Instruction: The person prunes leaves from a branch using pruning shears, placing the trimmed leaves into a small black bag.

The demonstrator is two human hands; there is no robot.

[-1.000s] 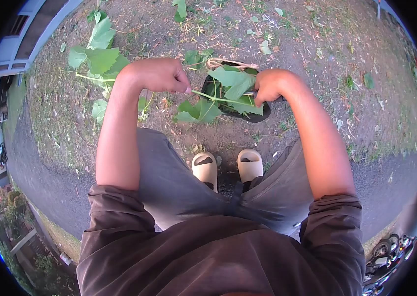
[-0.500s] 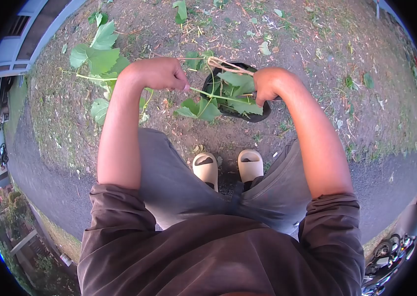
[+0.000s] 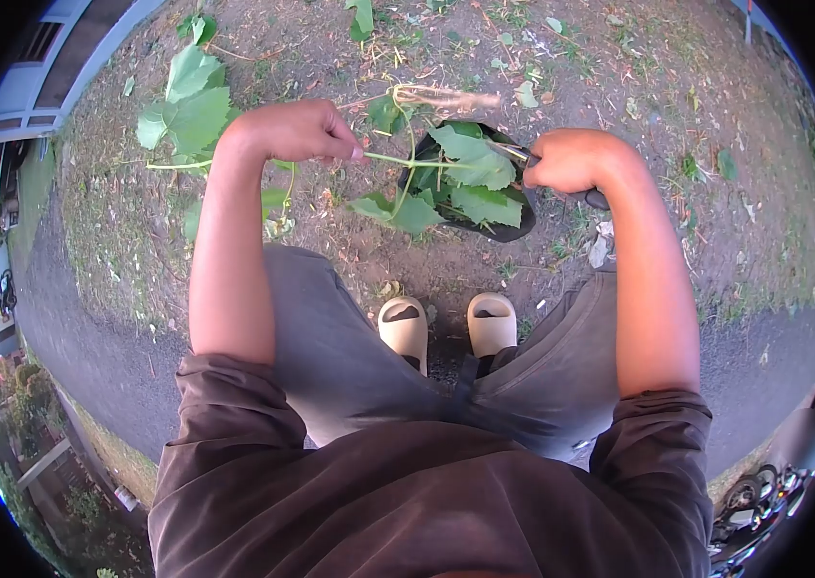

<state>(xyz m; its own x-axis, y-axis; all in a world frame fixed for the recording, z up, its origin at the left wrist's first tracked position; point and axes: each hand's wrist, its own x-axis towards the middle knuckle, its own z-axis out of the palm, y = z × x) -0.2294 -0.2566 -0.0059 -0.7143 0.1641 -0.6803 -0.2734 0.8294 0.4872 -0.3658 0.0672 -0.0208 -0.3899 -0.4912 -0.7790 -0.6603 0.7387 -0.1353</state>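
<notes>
Location: outdoor ground [image 3: 619, 87] of bare soil with dry grass and leaf litter. A paved strip [image 3: 90, 337] borders its near edge.

Nearest the camera are the person's dark sleeves and grey shorts [image 3: 350, 356]. Two pale sandals [image 3: 446, 323] stand side by side at the near edge of the soil.

Left hand [image 3: 297, 130]: the grip is closed in a pinch on a thin green stem [image 3: 398, 160], held roughly level above the ground. The stem runs from the fingertips toward the right hand and passes over the black container. Lobed leaves hang from it. A dry tan tangle [image 3: 441, 96] shows just beyond it; whether the two are joined cannot be told.

Right hand [image 3: 571, 159]: the grip is closed as a fist around a tool [image 3: 515, 151]. A metal tip projects toward the stem and a dark handle end projects behind the hand. Contact between tip and stem cannot be told.

Black container [image 3: 513, 229]: stands on the soil just beyond the sandals, below the hands and nearer the right one. Contents: green leaves [image 3: 485, 202] covering the visible opening, some overhanging the left rim.

Beyond the left forearm, large leaves [image 3: 191, 106] spread over the soil.
</notes>
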